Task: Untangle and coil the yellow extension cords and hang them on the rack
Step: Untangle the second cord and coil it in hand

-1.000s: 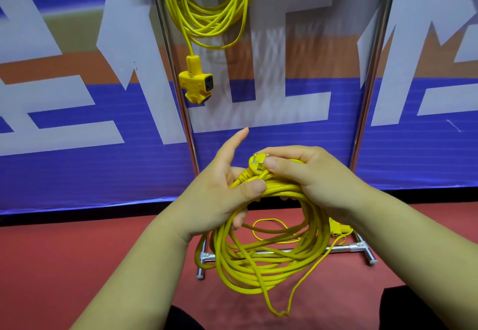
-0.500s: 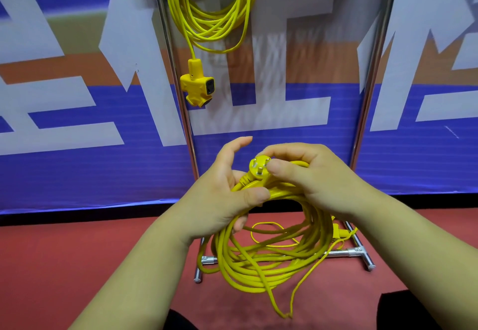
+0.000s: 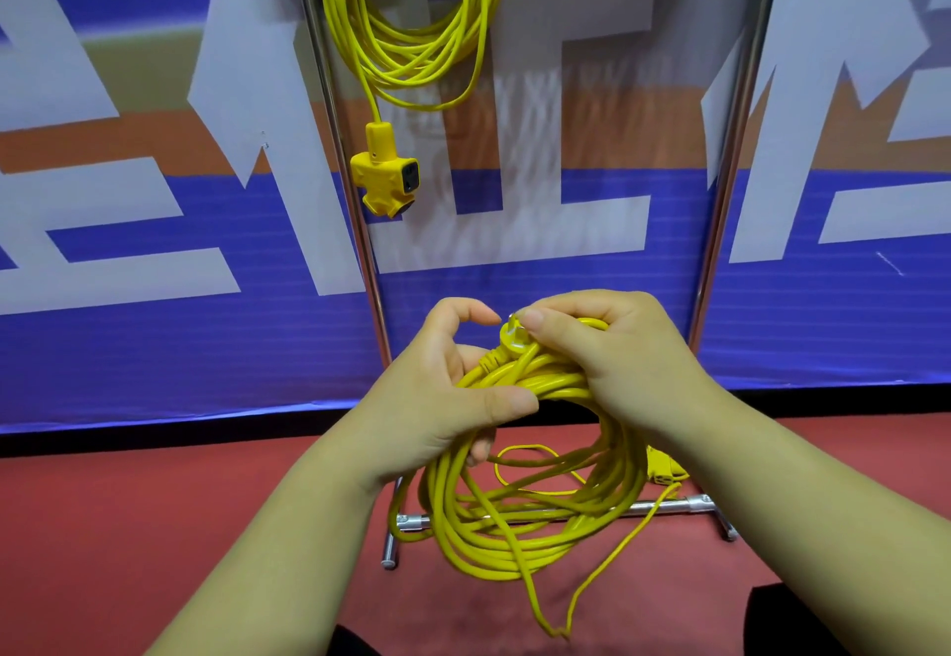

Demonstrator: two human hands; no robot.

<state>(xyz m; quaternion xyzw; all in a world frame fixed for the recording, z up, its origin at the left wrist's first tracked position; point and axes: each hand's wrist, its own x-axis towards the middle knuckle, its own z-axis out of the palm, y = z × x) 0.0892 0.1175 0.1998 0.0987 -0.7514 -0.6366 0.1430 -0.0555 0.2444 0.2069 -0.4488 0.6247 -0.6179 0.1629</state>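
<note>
Left hand (image 3: 437,398) gripping coiled yellow extension cord (image 3: 525,501), right hand (image 3: 607,352) pinching its yellow plug (image 3: 517,341), second yellow coil (image 3: 411,38) hanging on far metal rack (image 3: 339,141).

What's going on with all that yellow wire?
A person is tidying up extension cords. Their left hand grips the top of a coiled cord, and the right hand pinches its plug against the loops, which dangle above the red floor. A second cord already hangs on the rack behind, with its socket block hanging below.

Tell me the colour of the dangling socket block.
The socket block is yellow with dark outlets; head view.
</note>
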